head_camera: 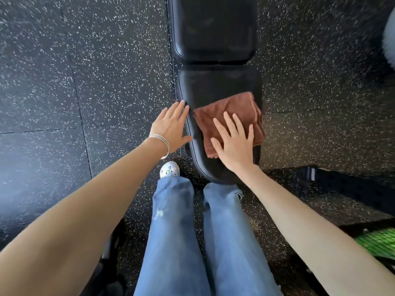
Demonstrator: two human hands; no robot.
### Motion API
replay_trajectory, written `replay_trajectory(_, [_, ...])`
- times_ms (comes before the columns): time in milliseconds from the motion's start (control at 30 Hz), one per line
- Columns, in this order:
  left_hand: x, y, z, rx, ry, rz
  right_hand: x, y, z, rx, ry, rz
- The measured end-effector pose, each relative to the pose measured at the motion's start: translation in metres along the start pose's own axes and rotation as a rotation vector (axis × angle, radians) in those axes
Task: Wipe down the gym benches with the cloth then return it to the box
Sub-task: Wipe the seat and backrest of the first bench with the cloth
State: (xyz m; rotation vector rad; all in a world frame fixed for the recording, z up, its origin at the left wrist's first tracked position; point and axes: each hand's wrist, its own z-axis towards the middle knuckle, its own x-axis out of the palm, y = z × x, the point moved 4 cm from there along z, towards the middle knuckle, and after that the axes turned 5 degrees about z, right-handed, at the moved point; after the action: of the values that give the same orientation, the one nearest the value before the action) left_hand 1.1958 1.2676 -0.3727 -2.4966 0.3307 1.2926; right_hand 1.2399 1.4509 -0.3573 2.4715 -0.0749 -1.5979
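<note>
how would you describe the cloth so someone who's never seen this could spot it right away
A black padded bench runs up the middle of the speckled dark floor. On the right side of its nearer pad lies the cloth, folded, with the right hand flat on it. It is the only rust-brown thing there, against black padding.

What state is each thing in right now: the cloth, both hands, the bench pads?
cloth: folded, lying flat on the seat pad.
right hand: open, fingers spread, pressing on the cloth.
left hand: open, fingers straight, at the seat pad's left edge.
seat pad: partly covered by the cloth.
back pad: bare, untouched.
</note>
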Motion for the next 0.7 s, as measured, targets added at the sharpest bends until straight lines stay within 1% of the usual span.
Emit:
replay_trajectory(133, [0.007,-0.002,-0.005,-0.021,0.018,-0.033,0.003,0.003,-0.008,-0.053,-0.020,-0.063])
replay_trajectory(267, [0.016,0.002,-0.008,-0.070,0.003,-0.053,0.010,0.005,0.011,-0.156,0.047,-0.089])
replay_trajectory(333, [0.022,0.002,-0.009,-0.102,-0.004,-0.099,0.007,0.007,0.032,-0.240,0.075,-0.116])
replay_trajectory(433, [0.027,-0.003,-0.009,-0.087,0.037,-0.222,-0.006,0.015,0.090,-0.320,0.086,-0.106])
replay_trajectory(567, [0.034,-0.009,-0.016,-0.117,0.050,-0.269,-0.016,0.047,0.166,-0.367,0.133,-0.086])
replay_trajectory(667, [0.040,-0.014,-0.021,-0.221,0.045,-0.277,-0.012,0.057,0.175,-0.352,0.155,-0.070])
replay_trajectory(700, [0.041,-0.014,-0.023,-0.266,0.048,-0.287,-0.013,0.056,0.168,-0.378,0.140,-0.075])
